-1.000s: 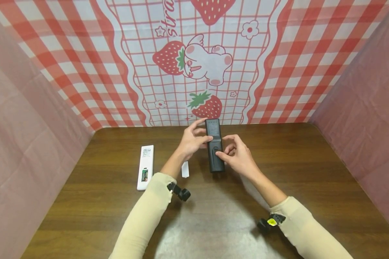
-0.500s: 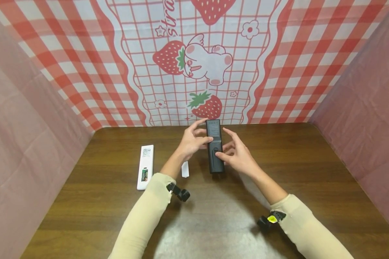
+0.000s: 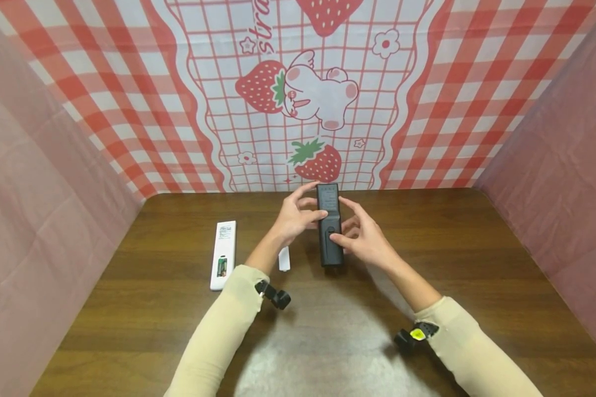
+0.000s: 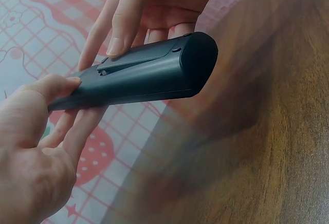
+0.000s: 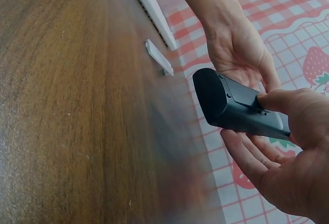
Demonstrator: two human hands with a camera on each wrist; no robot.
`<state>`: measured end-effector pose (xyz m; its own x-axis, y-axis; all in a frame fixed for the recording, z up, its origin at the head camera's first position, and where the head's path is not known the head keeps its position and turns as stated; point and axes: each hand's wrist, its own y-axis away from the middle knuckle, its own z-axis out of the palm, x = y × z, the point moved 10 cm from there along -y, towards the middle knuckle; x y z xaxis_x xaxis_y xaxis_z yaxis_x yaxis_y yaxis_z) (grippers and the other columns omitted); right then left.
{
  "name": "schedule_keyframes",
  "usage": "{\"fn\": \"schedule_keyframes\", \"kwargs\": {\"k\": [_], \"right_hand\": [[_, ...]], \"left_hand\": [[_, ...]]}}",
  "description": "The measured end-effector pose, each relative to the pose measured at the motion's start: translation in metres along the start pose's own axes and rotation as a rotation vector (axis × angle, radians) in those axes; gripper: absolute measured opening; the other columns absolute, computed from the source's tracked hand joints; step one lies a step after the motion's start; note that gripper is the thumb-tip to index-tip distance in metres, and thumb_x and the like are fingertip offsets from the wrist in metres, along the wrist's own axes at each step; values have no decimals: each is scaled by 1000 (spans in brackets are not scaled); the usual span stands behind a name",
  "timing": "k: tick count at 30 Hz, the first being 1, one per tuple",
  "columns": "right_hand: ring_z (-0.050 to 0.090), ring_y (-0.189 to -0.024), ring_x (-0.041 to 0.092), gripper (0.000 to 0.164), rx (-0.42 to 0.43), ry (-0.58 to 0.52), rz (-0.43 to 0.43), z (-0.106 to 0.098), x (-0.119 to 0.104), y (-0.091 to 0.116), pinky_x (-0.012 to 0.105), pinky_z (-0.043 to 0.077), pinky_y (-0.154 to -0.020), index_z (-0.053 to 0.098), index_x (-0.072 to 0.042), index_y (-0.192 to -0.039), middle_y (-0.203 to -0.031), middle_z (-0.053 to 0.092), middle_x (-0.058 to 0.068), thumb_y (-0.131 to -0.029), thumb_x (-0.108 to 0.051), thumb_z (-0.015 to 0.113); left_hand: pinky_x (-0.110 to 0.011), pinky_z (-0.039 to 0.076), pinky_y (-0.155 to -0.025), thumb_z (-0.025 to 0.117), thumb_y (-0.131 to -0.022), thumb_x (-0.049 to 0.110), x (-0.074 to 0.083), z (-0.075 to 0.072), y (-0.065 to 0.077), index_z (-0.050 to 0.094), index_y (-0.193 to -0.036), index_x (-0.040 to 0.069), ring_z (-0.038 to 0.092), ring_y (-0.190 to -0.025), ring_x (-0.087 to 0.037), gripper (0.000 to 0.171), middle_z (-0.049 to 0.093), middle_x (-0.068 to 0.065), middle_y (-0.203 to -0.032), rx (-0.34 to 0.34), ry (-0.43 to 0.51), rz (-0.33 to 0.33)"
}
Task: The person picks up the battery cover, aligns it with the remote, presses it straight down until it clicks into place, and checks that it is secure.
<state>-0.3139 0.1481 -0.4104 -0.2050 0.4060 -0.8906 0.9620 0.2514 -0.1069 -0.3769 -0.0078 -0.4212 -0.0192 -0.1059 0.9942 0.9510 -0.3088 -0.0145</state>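
Note:
A black remote control (image 3: 330, 226) is held up above the table, its back with the battery cover (image 4: 136, 59) facing the head camera. My left hand (image 3: 294, 218) grips its left side, thumb across the back and other fingers beneath. On the right, my right hand (image 3: 366, 236) holds the lower part. Its thumb presses on the upper end of the cover, while its other fingers support the remote from below, as the right wrist view shows. The cover looks slightly lifted along one edge in the left wrist view. The remote's button side is hidden.
Left of the hands lies a white remote control (image 3: 224, 255), back up, its battery compartment uncovered. A small white battery cover (image 3: 284, 259) lies on the wooden table (image 3: 328, 342) by my left wrist. A strawberry-patterned cloth (image 3: 402, 110) hangs behind, with pink cloth on both sides.
My right hand's fingers have shifted and straightened slightly around the black remote, the thumb staying on its cover. The remote has moved very little; the white things lie still.

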Motion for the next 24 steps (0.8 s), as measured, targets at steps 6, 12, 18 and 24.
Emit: {"fn": "schedule_keyframes", "kwargs": {"k": [6,12,18,24], "right_hand": [[78,-85,22,90,2,4,-12,-1,-1,-1,48,75,-70,31,-12,-176,-110,72,29,-102,-1,80],[77,-84,21,90,10,11,-15,0,-1,-3,37,73,-66,32,-12,-176,-110,73,29,-101,-1,80],[77,-81,20,90,18,19,-12,0,0,-2,43,74,-66,33,-12,-175,-110,72,29,-100,1,81],[77,-81,21,89,20,22,-17,-1,-1,-1,49,74,-68,34,-12,-175,-111,72,29,-100,1,80]], "left_hand": [[-52,74,-94,76,-97,-13,0,1,-1,48,-171,18,77,-93,-20,85,71,-27,-134,0,3,0],[-52,75,-93,76,-97,-14,1,0,-1,49,-171,17,77,-89,-18,85,71,-24,-129,13,-5,7],[-52,74,-94,76,-97,-14,0,1,-1,49,-171,18,77,-91,-20,85,70,-23,-129,10,-14,-1],[-53,74,-95,76,-97,-13,0,2,-1,48,-171,16,76,-91,-18,85,70,-23,-129,9,-10,2]]}}
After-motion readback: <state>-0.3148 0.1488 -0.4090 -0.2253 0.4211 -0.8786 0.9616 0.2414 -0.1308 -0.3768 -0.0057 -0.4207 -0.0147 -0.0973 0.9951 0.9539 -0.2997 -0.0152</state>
